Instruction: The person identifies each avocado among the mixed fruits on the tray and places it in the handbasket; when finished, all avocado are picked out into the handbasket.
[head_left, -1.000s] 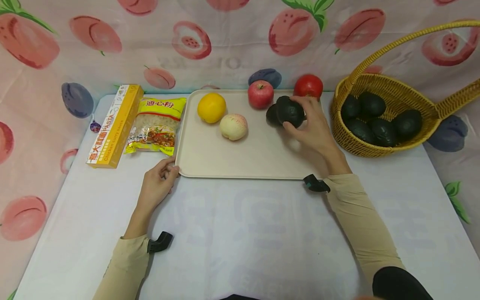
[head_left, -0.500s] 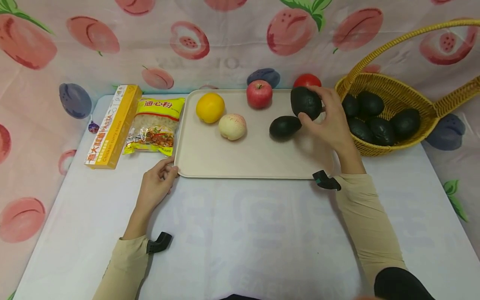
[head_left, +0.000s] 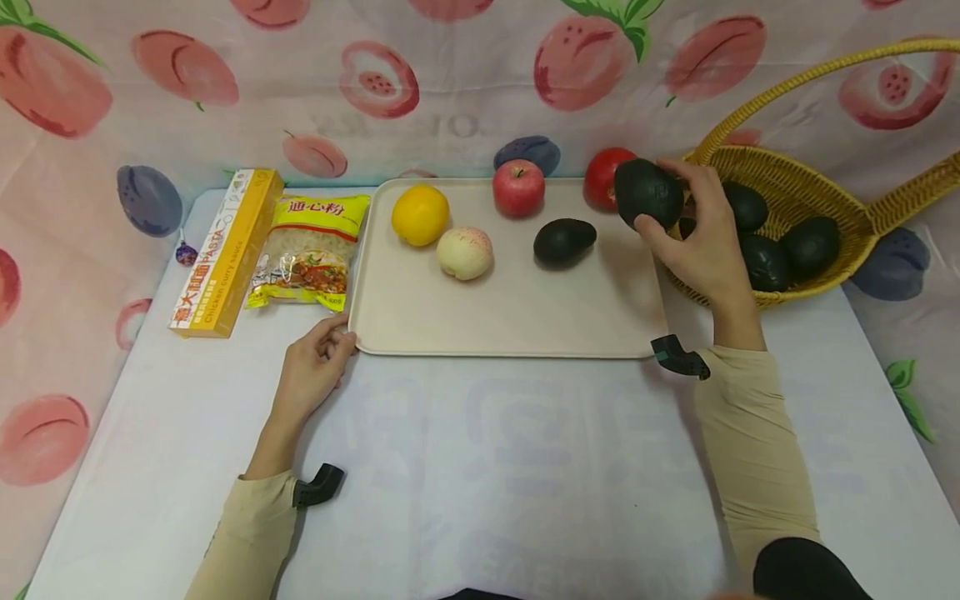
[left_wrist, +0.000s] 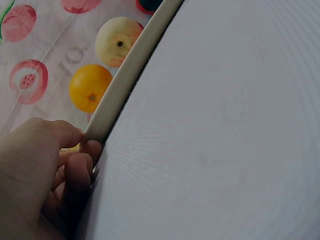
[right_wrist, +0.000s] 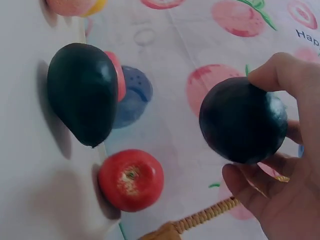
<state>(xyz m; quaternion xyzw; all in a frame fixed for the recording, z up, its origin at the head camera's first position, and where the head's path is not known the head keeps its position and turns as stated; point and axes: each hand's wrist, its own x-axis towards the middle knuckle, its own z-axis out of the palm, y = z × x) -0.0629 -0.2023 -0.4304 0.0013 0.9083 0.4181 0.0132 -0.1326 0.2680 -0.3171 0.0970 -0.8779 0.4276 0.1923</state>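
My right hand grips a dark avocado between thumb and fingers, raised over the tray's right side, close to the basket. In the right wrist view that avocado looks round, seen end-on. A second avocado lies on the beige tray, left of this hand. My left hand pinches the tray's near left corner; in the left wrist view the thumb and curled fingers meet at the tray edge. The wicker basket at the right holds several avocados, partly hidden by my right hand.
An orange, a pale peach, a red apple and a red round fruit are on the tray. Left of it lie a pasta bag and a yellow box. The basket's tall handle arches above it.
My right hand has lifted one avocado away from the other and carried it right, towards the basket. The avocado on the tray has shifted slightly. My left hand has stayed at the tray corner.
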